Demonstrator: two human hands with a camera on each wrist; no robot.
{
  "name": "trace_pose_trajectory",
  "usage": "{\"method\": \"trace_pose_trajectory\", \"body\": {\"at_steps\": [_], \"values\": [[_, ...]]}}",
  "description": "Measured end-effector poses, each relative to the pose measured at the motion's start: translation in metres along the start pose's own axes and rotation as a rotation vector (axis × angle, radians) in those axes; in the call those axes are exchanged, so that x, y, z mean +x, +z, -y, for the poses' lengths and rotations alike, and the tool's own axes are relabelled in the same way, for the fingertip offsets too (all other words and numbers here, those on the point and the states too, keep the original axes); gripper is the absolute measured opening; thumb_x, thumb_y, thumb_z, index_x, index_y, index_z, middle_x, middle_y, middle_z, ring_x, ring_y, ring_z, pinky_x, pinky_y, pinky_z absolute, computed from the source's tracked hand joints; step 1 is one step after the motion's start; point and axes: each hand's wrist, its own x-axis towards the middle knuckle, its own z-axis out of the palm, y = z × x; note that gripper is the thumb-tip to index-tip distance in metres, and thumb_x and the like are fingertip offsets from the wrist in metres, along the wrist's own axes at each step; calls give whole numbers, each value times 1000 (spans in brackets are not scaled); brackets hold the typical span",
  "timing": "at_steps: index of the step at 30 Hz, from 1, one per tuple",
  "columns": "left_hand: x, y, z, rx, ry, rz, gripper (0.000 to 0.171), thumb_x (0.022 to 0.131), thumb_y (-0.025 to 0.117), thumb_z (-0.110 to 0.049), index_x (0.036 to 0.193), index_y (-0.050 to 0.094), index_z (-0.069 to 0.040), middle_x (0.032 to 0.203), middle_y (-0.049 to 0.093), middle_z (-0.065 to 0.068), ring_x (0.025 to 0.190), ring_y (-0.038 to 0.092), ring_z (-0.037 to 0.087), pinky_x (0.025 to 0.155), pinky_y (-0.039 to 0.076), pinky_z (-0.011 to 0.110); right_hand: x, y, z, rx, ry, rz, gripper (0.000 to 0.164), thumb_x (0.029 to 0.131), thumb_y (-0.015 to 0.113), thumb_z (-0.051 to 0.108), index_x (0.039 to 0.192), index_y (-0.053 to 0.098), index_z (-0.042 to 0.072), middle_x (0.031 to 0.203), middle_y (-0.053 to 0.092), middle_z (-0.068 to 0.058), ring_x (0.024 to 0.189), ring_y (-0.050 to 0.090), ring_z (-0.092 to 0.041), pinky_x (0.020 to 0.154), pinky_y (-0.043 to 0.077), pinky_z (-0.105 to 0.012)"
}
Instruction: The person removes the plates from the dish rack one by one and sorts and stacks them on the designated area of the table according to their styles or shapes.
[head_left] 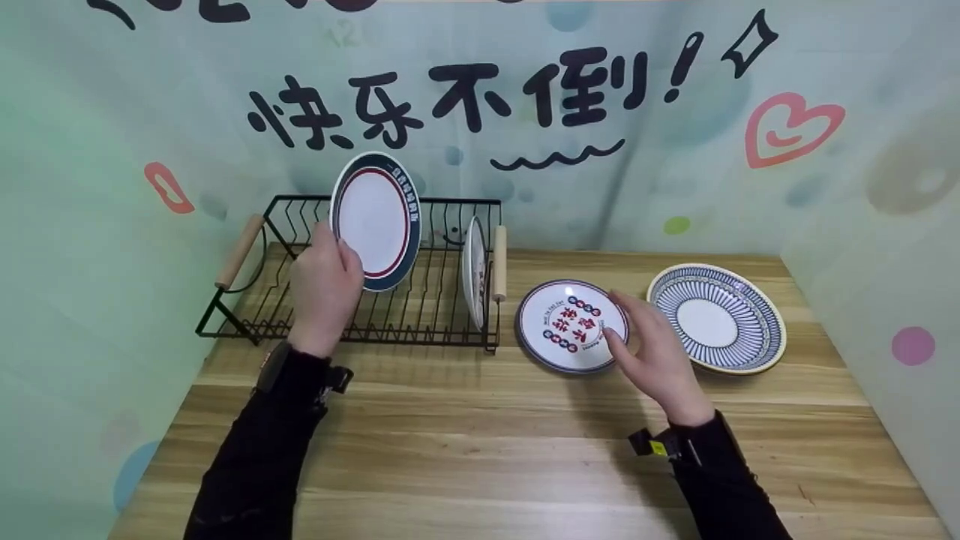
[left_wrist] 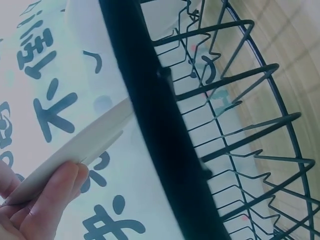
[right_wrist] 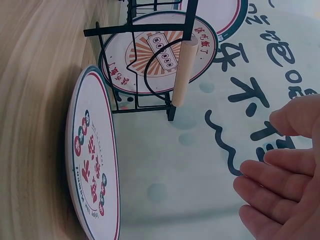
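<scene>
My left hand (head_left: pixel 328 289) grips the lower left rim of a white plate with a dark blue-green border (head_left: pixel 375 223), thumb on one side and fingers on the other. That plate is held tilted up above the black wire dish rack (head_left: pixel 420 339). Another plate (head_left: pixel 475 274) stands on edge in the rack's right end; the right wrist view shows its orange sunburst print. My right hand (head_left: pixel 660 360) is beside the small white plate with red lettering (head_left: pixel 576 325) on the table, fingers spread and nothing in them. In the right wrist view the hand (right_wrist: pixel 285 185) appears apart from the small plate.
At the right lies a larger blue-and-white patterned bowl-like dish (head_left: pixel 716 319). Wooden handles (head_left: pixel 240 251) are fixed at both ends of the rack. A printed cloth backdrop (head_left: pixel 555 187) stands behind the wooden table (head_left: pixel 465 450), with cloth walls on both sides.
</scene>
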Motion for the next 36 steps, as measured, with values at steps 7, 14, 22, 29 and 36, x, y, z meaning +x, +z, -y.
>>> {"method": "trace_pose_trajectory", "body": {"at_steps": [7,14,22,29,36], "values": [[-3,-7,-6,-62,7,-45,23,95,51,1,112,53,16,87,64,33,66,65,43,55,55,51,0,0,-1,3,-5,-7,51,86,71,1,134,54,-8,128,61,-22,117,55,-39,103,39,-50],[-7,-12,-11,-99,22,-115,20,95,51,2,109,55,16,80,63,29,58,60,36,49,51,45,-1,-1,-1,-2,-6,-11,51,86,71,1,133,54,-8,128,61,-22,117,55,-39,103,39,-51],[-13,-12,-14,-163,14,-202,22,94,52,0,111,56,15,78,60,25,54,49,31,47,43,43,0,0,-2,-2,-40,-49,49,84,71,-1,130,55,-9,127,62,-21,118,55,-40,104,38,-51],[-20,-14,-24,-236,-10,-212,23,94,52,3,113,57,14,80,61,23,54,48,26,48,38,31,1,-2,-1,2,-35,-69,48,85,69,-1,131,56,-7,127,62,-19,116,56,-38,103,40,-49],[-27,-12,-34,-312,-5,-214,27,93,53,6,119,58,13,85,63,20,56,47,19,50,36,21,2,-3,2,16,-24,-80,48,85,69,-2,131,56,-6,127,62,-19,114,56,-36,102,40,-46]]}}
